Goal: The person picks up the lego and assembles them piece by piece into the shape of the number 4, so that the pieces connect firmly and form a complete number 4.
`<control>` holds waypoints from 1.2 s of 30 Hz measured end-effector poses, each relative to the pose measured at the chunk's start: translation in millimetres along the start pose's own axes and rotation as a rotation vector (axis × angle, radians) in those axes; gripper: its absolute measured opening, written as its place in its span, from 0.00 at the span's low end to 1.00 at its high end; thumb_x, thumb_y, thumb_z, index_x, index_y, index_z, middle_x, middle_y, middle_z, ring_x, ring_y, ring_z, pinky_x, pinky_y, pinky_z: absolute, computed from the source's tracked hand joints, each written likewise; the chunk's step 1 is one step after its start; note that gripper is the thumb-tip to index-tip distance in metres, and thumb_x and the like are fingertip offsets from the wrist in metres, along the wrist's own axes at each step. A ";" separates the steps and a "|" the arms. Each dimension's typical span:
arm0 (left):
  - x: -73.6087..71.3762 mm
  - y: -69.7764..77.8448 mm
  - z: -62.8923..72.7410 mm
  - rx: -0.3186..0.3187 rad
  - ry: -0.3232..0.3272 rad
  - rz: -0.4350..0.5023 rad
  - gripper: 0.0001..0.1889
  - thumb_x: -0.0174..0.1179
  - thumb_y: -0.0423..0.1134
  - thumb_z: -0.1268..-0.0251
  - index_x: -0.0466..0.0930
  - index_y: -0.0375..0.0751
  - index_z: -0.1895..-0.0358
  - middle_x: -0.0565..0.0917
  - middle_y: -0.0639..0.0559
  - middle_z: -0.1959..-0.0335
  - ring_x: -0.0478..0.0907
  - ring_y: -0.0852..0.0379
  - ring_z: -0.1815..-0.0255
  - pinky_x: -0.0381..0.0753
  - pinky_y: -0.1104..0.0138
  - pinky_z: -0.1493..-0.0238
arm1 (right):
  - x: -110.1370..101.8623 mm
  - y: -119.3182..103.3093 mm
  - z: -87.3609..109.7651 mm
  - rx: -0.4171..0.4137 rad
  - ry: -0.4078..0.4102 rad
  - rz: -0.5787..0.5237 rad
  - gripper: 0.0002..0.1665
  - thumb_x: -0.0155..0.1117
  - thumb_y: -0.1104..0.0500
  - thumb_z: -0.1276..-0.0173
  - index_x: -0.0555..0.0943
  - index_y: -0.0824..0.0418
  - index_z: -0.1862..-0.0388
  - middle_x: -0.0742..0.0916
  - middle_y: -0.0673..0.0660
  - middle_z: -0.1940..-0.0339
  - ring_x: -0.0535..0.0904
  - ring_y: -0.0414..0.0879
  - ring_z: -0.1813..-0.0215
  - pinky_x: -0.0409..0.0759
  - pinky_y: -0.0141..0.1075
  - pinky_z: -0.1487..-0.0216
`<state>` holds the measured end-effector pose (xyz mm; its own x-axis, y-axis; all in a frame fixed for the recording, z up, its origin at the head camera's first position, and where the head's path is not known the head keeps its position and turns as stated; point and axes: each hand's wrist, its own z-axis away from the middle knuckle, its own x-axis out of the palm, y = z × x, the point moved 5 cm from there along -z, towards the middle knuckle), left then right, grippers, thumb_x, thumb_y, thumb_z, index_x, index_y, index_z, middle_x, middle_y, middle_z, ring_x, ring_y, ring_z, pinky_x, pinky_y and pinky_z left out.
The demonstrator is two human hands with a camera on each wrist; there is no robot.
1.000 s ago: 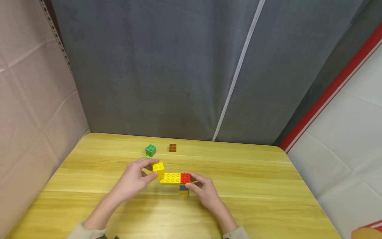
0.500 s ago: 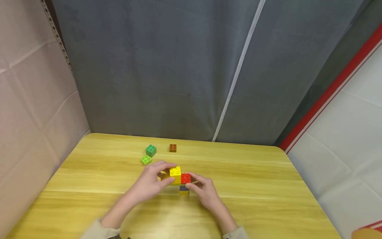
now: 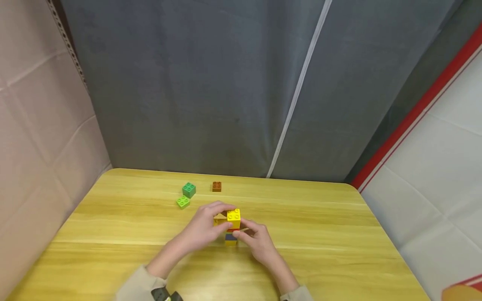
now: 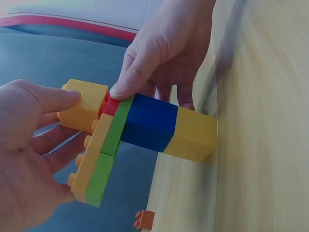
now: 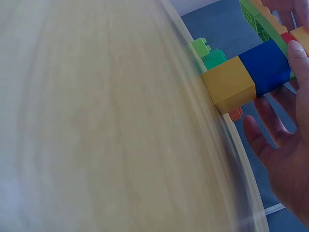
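Observation:
My left hand point(image 3: 202, 226) pinches a yellow building brick point(image 3: 233, 217) between thumb and fingers, right over the red brick point(image 4: 110, 104) at the top of a stack. Below the red brick comes a layer of light green bricks point(image 4: 116, 128), then a blue brick point(image 4: 149, 121) and a yellow base brick point(image 4: 192, 134) standing on the table. A long yellow brick point(image 4: 94, 157) lies on the green layer and juts out to the left, partly hidden by my left hand in the head view. My right hand point(image 3: 260, 241) grips the stack near the red brick from the right.
Behind the hands, a dark green brick point(image 3: 189, 190), a lime green brick point(image 3: 183, 202) and a brown brick point(image 3: 216, 186) lie loose on the wooden table point(image 3: 320, 234). A grey curtain point(image 3: 188, 92) hangs along the table's far edge.
My left hand has carried the yellow brick rightward, past the long yellow brick, to over the red one. The lime green brick has come into full view. My right hand stays at the stack.

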<state>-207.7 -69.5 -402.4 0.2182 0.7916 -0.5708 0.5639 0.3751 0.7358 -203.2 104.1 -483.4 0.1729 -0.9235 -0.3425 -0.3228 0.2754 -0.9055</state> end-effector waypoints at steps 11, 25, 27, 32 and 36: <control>-4.8 -2.2 -4.3 -0.011 -0.030 -0.014 0.20 0.72 0.31 0.37 0.84 0.39 0.42 0.86 0.57 0.52 0.82 0.59 0.53 0.84 0.59 0.48 | -0.3 0.1 -0.7 0.023 -0.001 -0.011 0.22 0.68 0.60 0.27 0.83 0.60 0.35 0.88 0.58 0.51 0.85 0.51 0.52 0.83 0.35 0.50; -2.1 -3.3 -9.5 0.033 -0.005 -0.036 0.17 0.73 0.30 0.39 0.85 0.36 0.46 0.86 0.53 0.55 0.83 0.57 0.56 0.85 0.66 0.54 | -4.3 3.0 -2.6 0.012 0.008 -0.005 0.24 0.69 0.61 0.28 0.81 0.62 0.34 0.88 0.58 0.51 0.85 0.51 0.52 0.83 0.35 0.50; -2.4 -2.8 -10.2 0.034 -0.006 -0.035 0.17 0.73 0.30 0.39 0.85 0.36 0.47 0.86 0.52 0.55 0.84 0.56 0.57 0.85 0.66 0.54 | -4.7 3.8 -3.3 0.011 0.007 -0.009 0.24 0.69 0.61 0.28 0.81 0.62 0.34 0.88 0.58 0.51 0.85 0.52 0.52 0.83 0.35 0.49; -2.1 -4.5 -11.0 0.030 -0.023 -0.034 0.17 0.73 0.30 0.39 0.85 0.36 0.47 0.86 0.52 0.55 0.84 0.56 0.57 0.85 0.67 0.55 | -4.3 4.9 -3.4 0.013 0.006 -0.010 0.24 0.69 0.61 0.29 0.82 0.61 0.34 0.89 0.57 0.51 0.84 0.52 0.51 0.83 0.35 0.48; -1.9 -6.9 -10.4 0.026 -0.030 -0.028 0.17 0.73 0.30 0.39 0.85 0.37 0.47 0.87 0.52 0.55 0.84 0.57 0.57 0.84 0.69 0.55 | -3.4 3.6 -2.5 0.013 0.006 -0.022 0.25 0.69 0.62 0.29 0.81 0.61 0.34 0.88 0.57 0.51 0.84 0.52 0.50 0.82 0.36 0.48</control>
<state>-220.3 -68.6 -402.6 0.2257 0.7657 -0.6023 0.5904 0.3843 0.7098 -207.3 107.6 -484.8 0.1744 -0.9308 -0.3212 -0.3068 0.2585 -0.9160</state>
